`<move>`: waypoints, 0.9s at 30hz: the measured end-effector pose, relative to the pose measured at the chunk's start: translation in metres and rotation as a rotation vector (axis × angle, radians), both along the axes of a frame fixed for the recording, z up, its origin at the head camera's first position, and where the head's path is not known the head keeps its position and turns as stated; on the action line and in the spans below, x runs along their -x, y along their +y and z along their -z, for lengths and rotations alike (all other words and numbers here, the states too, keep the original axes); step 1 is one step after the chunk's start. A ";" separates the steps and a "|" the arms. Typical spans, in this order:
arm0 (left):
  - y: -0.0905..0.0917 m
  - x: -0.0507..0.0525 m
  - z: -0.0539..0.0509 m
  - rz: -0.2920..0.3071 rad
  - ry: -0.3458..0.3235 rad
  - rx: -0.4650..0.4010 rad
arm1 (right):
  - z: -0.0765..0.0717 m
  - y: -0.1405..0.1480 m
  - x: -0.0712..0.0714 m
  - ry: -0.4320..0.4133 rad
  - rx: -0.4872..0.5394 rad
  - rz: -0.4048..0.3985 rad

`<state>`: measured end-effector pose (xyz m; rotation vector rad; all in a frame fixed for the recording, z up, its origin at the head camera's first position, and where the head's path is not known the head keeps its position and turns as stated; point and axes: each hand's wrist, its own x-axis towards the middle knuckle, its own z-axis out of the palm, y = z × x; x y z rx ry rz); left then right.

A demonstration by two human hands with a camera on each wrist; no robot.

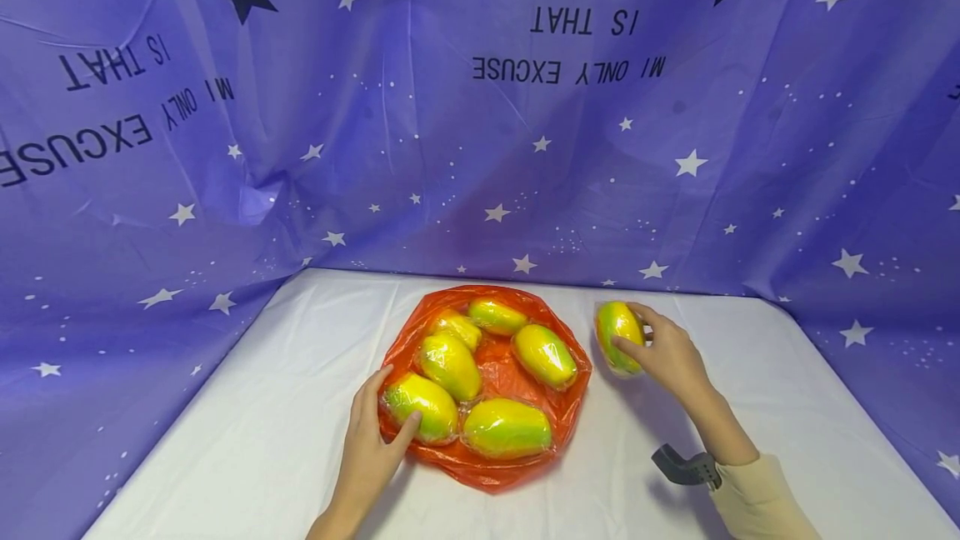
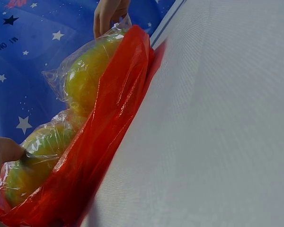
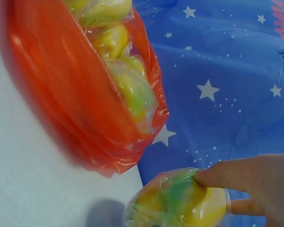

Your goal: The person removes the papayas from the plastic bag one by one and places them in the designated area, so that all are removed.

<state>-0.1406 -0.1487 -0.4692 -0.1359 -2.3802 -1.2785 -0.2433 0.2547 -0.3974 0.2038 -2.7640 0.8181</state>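
Note:
A red plastic bag (image 1: pixel 491 473) lies spread on the white table, holding several yellow-green fruits in clear wrap. My left hand (image 1: pixel 372 440) is at its left side, thumb on the wrapped fruit (image 1: pixel 422 408) at the lower left and fingers along the bag's edge. To the right of the bag, my right hand (image 1: pixel 671 357) grips another wrapped fruit (image 1: pixel 619 336) between thumb and fingers. The right wrist view shows that fruit (image 3: pixel 180 201) beside the bag (image 3: pixel 66 90). In the left wrist view the thumb (image 2: pixel 9 149) touches the near fruit's wrap.
A purple-blue cloth (image 1: pixel 450 148) with stars and lettering hangs behind and beside the white table (image 1: pixel 285 407). A dark strap-like piece (image 1: pixel 686 467) sticks out from the right sleeve (image 1: pixel 761 494).

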 end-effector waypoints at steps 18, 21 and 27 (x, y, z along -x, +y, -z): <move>0.000 0.000 0.000 0.002 0.009 0.012 | 0.012 0.008 0.003 -0.037 0.001 0.030; 0.001 0.000 -0.001 -0.002 0.018 0.019 | 0.013 0.008 0.004 -0.040 0.000 0.033; 0.001 0.000 0.000 -0.005 -0.001 0.013 | 0.013 0.010 0.008 -0.040 0.001 0.030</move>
